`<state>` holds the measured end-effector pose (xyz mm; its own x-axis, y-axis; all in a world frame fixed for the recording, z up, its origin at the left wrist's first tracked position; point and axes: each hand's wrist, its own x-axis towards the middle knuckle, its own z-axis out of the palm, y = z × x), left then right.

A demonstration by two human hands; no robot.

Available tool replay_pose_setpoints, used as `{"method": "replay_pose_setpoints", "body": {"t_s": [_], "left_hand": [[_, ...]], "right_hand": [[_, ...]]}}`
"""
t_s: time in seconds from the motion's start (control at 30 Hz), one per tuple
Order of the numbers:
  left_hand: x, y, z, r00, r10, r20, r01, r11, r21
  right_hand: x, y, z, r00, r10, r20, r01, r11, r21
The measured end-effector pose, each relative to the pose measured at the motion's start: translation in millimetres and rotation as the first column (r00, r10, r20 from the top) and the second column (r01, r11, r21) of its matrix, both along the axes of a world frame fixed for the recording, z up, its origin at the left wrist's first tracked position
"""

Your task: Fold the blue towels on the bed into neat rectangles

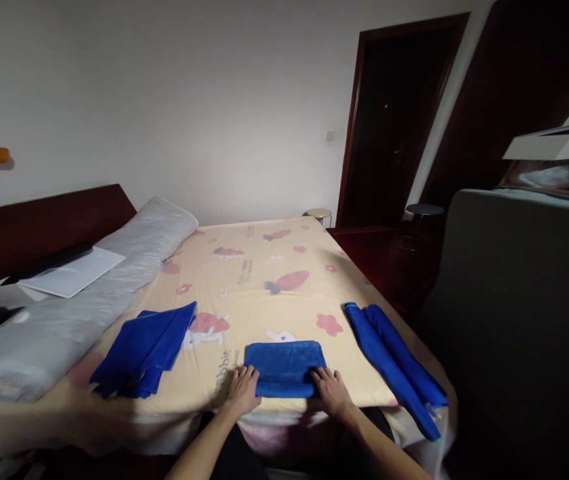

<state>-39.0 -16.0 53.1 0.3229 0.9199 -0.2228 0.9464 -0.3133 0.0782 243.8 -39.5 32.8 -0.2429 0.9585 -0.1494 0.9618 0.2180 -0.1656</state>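
A blue towel (284,360) lies folded flat on the bed's near edge, its front edge turned over into a thick roll. My left hand (245,389) grips the left end of that roll, fingers curled over it. At the right end, my right hand (331,390) holds the roll the same way. My thumbs are mostly hidden. Off to the left is a loose pile of darker blue towels (149,350), partly spread. Two rolled blue towels (389,363) lie side by side to the right, slanting toward the bed's corner.
The bed (244,280) has a cream sheet printed with carrots and rabbits. A long grey pillow (129,247) runs along the headboard (49,217), with a white folder (74,272) on it. A dark panel (524,300) rises at right. Two stools stand beyond.
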Motion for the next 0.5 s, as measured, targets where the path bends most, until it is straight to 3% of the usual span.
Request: {"method": "replay_pose_setpoints", "body": {"t_s": [0.13,0.23,0.37,0.5], "left_hand": [[2.0,2.0,8.0,0.983,0.121,-0.136,-0.118,0.993,0.028],[10.2,-2.5,11.1,0.993,0.025,-0.118,-0.019,0.998,0.056],[22.6,-11.0,11.3,0.978,-0.2,0.059,0.198,0.98,0.035],[24.8,-14.9,10.4,0.965,-0.22,0.143,0.225,0.974,-0.016]], "right_hand": [[4.1,1.9,5.0,0.996,-0.081,0.046,0.081,0.997,0.006],[-1.8,1.5,9.0,0.999,-0.038,0.01,0.038,0.999,0.03],[-14.5,-2.0,18.7,0.991,0.109,-0.083,-0.105,0.993,0.047],[-22.3,-5.6,31.9,0.987,0.129,-0.101,-0.128,0.992,0.012]]}}
